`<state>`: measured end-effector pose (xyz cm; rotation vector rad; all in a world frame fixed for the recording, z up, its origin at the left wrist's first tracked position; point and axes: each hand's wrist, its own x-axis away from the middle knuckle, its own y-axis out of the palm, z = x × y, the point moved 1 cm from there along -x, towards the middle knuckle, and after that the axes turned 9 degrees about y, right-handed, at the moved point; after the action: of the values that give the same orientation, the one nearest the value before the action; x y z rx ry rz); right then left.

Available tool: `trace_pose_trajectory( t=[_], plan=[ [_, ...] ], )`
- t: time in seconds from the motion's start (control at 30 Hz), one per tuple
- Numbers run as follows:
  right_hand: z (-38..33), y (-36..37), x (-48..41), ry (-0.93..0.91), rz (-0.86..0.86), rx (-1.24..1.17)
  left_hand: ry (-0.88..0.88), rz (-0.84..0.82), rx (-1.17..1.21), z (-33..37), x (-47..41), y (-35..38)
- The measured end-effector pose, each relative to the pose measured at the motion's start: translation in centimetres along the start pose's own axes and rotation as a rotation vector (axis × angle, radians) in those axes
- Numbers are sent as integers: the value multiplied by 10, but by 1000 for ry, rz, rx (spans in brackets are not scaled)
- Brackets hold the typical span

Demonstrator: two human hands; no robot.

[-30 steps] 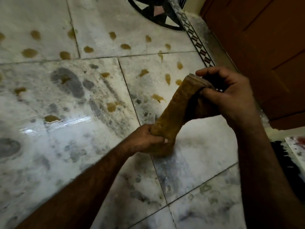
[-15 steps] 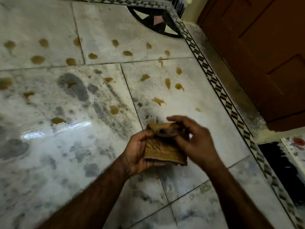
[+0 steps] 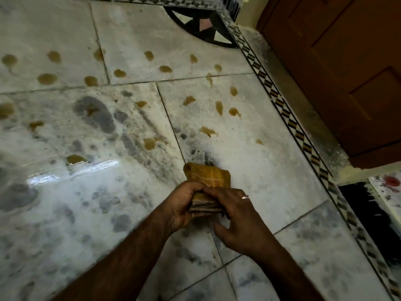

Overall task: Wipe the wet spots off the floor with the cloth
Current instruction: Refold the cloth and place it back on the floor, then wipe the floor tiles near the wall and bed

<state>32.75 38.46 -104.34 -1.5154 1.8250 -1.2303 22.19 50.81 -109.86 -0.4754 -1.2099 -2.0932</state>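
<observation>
A folded yellow-brown cloth [image 3: 207, 175] is held just above the white marble floor [image 3: 249, 166]. My left hand [image 3: 184, 205] grips its near left side from below. My right hand [image 3: 236, 220], with a ring on one finger, lies over its near right edge, fingers pinching the folded layers. Several brownish wet spots dot the floor beyond the cloth; the nearest ones are a spot [image 3: 207, 131] ahead, a spot [image 3: 149, 143] to the left and a small spot [image 3: 259, 141] to the right. More spots spread across the far tiles.
A patterned inlay border [image 3: 288, 120] runs diagonally along the floor's right side. Beyond it stands a brown wooden door [image 3: 338, 68]. A black and pink inlaid motif [image 3: 204, 25] sits in the far corner. Glare lies on the left tiles. A dark patch [image 3: 368, 211] is at the lower right.
The cloth went from a long strip stretched between raised hands to a compact folded pad. Both hands came together and lowered toward the floor.
</observation>
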Motion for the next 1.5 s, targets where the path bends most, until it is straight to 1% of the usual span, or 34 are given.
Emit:
trace_pose_trajectory(
  t=[0.03,0.07,0.13,0.23,0.3,0.33,0.37,0.43,0.47,0.5,0.53,0.6,0.63,0.67,0.7,0.8,0.87,1.03,1.13,1.2,1.23,1.3,1.33,1.37,1.4,1.5],
  plan=[
    [1,3,-1,-5,-11,65,-12,31,23,2,-1,-1],
    [3,5,-1,-12,15,119,-30,38,39,3,-3,2],
    [8,4,-9,-51,129,146,-53,28,33,11,-7,8],
    [20,-10,-28,-98,313,154,1,-36,83,31,-19,20],
    [25,-14,-40,-85,338,195,47,-39,64,42,-25,18],
    [27,-11,-46,-75,280,234,99,12,-62,43,-29,11],
    [30,-4,-50,-65,164,290,169,85,-299,42,-31,1],
    [38,11,-58,-3,-149,433,390,311,-929,35,-30,-29],
    [43,14,-61,40,-196,456,499,389,-1167,31,-26,-43],
    [46,15,-66,79,-152,426,594,403,-1320,26,-24,-56],
    [49,14,-72,94,-48,368,686,368,-1445,22,-22,-67],
    [51,12,-91,61,239,282,843,247,-1705,14,-25,-82],
    [51,12,-101,56,327,270,938,218,-1798,12,-28,-86],
    [49,18,-112,61,346,269,1001,216,-1862,11,-32,-88],
    [48,27,-118,56,337,286,1018,224,-1908,10,-34,-88],
    [53,64,-120,-18,204,485,968,260,-1974,9,-46,-95],
    [60,75,-116,-6,128,586,931,275,-1975,4,-49,-101],
    [58,67,-121,65,-65,629,844,223,-1907,4,-49,-101],
    [52,48,-137,99,-332,716,766,186,-1913,9,-48,-96],
    [44,29,-144,72,-483,777,662,177,-1909,17,-41,-87],
    [41,18,-144,63,-536,766,596,166,-1914,22,-40,-82],
    [30,-5,-134,113,-644,714,456,94,-1943,31,-39,-76],
    [26,-15,-124,145,-688,702,340,47,-1963,35,-37,-74],
    [26,-24,-115,158,-710,703,254,23,-1975,38,-37,-71],
    [24,-32,-109,148,-716,702,217,25,-1993,38,-38,-69],
    [25,-44,-114,34,-679,699,178,42,-2011,38,-41,-68]
  ],
)
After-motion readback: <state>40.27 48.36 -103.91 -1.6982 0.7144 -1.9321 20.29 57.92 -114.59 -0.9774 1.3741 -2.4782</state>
